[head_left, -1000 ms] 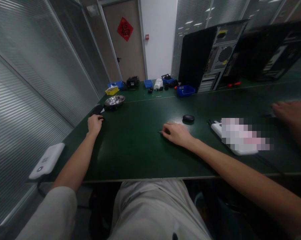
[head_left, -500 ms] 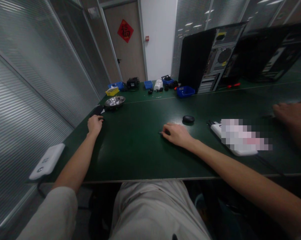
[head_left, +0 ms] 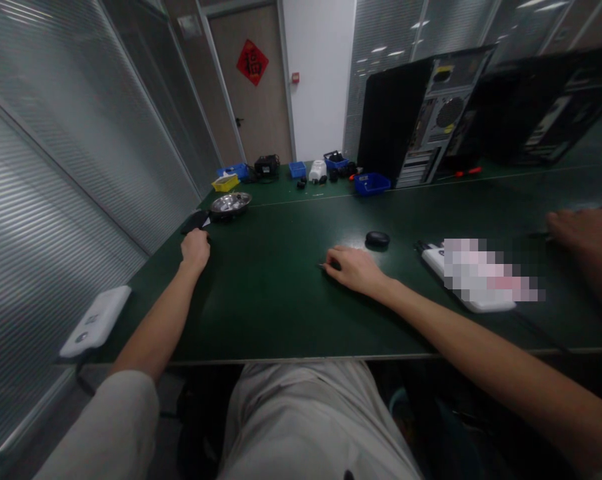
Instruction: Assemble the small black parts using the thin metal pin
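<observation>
My left hand (head_left: 195, 251) is closed at the far left of the table, just in front of a flat black thing (head_left: 195, 221) and a shiny metal dish (head_left: 231, 203). Its fingers curl away from view, so whatever they hold is hidden. My right hand (head_left: 355, 268) rests on the green tabletop (head_left: 265, 287) near the middle. Thumb and fingers pinch a small thin pointed thing (head_left: 321, 265), whose tip sticks out to the left; its kind is too small to tell. Just beyond this hand lies a rounded black object (head_left: 377, 239), apart from the fingers.
White power strips lie at the left edge (head_left: 95, 321) and right (head_left: 481, 297), the latter partly blurred out. Another person's hand (head_left: 588, 230) is at far right. A computer tower (head_left: 395, 123), blue trays (head_left: 372, 184) and a yellow tray (head_left: 225, 183) stand at the back.
My left hand has shifted slightly to the right and turned, so its fingers show less. My right hand stays in place with its thin thing.
</observation>
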`<state>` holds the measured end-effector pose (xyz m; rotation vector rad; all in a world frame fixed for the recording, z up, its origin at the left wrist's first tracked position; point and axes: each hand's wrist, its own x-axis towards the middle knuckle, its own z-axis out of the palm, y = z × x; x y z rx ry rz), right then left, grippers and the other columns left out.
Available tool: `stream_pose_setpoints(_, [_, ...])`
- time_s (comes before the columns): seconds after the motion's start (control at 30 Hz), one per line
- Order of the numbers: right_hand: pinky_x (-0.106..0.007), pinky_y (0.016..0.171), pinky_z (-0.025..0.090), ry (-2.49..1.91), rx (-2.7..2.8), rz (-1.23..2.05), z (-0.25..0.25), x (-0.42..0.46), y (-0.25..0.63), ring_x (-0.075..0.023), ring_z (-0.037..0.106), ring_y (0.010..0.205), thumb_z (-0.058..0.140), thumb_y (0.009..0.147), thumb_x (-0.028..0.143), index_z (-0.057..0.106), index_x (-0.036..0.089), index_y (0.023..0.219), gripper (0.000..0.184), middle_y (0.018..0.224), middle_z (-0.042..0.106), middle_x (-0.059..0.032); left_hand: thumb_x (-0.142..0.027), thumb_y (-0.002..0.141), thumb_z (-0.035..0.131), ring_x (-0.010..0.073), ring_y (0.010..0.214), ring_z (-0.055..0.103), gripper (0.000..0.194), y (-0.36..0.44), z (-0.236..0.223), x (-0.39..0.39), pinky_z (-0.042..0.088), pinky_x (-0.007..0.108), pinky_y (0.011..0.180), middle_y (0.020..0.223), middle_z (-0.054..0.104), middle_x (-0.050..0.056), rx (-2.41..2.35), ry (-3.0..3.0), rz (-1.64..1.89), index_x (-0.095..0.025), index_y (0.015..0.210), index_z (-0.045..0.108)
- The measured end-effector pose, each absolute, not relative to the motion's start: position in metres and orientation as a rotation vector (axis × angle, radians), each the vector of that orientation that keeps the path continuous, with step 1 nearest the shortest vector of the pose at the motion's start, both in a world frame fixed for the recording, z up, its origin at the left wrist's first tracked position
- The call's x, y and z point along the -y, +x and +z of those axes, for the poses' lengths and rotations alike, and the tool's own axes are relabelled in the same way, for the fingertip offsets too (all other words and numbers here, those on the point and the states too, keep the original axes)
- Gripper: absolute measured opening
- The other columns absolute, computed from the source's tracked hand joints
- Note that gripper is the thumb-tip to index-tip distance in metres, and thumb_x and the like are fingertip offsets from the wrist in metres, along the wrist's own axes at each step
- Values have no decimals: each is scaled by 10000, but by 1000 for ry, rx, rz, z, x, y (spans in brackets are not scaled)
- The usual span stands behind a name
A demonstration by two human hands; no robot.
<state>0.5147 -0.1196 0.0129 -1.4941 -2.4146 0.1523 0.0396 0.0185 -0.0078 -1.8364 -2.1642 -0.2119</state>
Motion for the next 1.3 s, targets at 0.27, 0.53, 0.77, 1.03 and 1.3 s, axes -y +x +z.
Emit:
stream_pose_setpoints(0.27, [-291,626,332,-1500,2421,177,14,121,514,-172,593,771,582,990,400,683,217,994,210,1004,679,-53,-146,943,477,378,1110,644,339,42,-9,-18,547,454,906,1214,667,235,2195,-1806,-253,-94,1132,754])
stream_pose_setpoints(0.53, [-291,619,316,-1489,2423,139,13,120,515,-174,591,779,579,988,405,677,222,979,207,986,677,-45,-162,949,522,347,1092,666,334,36,-8,-17,526,439,957,1160,705,216,2230,-1824,-385,-95,1187,747])
stream_pose_setpoints(0.77, [-288,622,316,-1500,2435,136,13,120,515,-173,592,773,581,988,396,678,226,999,196,992,679,-45,-205,930,555,338,1098,649,313,31,-10,-19,523,442,967,1201,697,193,2297,-1777,-516,-131,1143,772])
stream_pose_setpoints(1.03, [-287,642,333,-1509,2441,149,15,121,515,-174,601,785,573,1003,408,678,221,1017,214,1003,679,-55,-195,922,539,348,1073,662,308,30,-8,-21,519,437,950,1113,727,191,2265,-1772,-485,-125,1105,778])
stream_pose_setpoints(1.3, [-295,648,353,-1498,2442,147,17,123,513,-187,614,805,571,1005,402,678,211,1011,219,1002,679,-65,-235,907,604,332,1077,661,254,29,-8,-16,524,426,923,1147,728,163,2373,-1724,-637,-159,1091,762])
